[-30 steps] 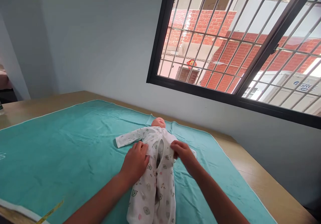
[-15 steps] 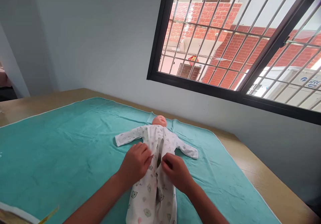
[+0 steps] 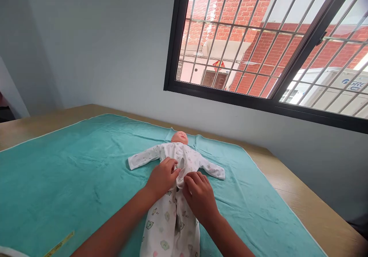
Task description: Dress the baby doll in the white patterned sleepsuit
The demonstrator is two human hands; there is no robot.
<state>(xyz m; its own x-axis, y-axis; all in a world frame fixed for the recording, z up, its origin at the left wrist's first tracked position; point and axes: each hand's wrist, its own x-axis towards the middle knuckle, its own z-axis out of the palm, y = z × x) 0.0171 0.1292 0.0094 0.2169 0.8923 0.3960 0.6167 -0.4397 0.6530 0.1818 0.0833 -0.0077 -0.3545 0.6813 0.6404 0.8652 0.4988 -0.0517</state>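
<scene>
Teal towel (image 3: 71, 172) covers the wooden desk (image 3: 34, 121). Mid-towel, a baby doll (image 3: 179, 137) lies on its back in a white romper (image 3: 165, 226) (small animal prints, sleeves outspread). Left hand (image 3: 162, 177) and right hand (image 3: 201, 197) each hold a narrow grip, pinching the romper's chest opening.

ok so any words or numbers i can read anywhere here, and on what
"GRE": blue letters on the white air conditioner outdoors, cut off at the picture's edge.
Red ornament outdoors: too small to read.
Yellow tape: marks too blurred to read.
</scene>
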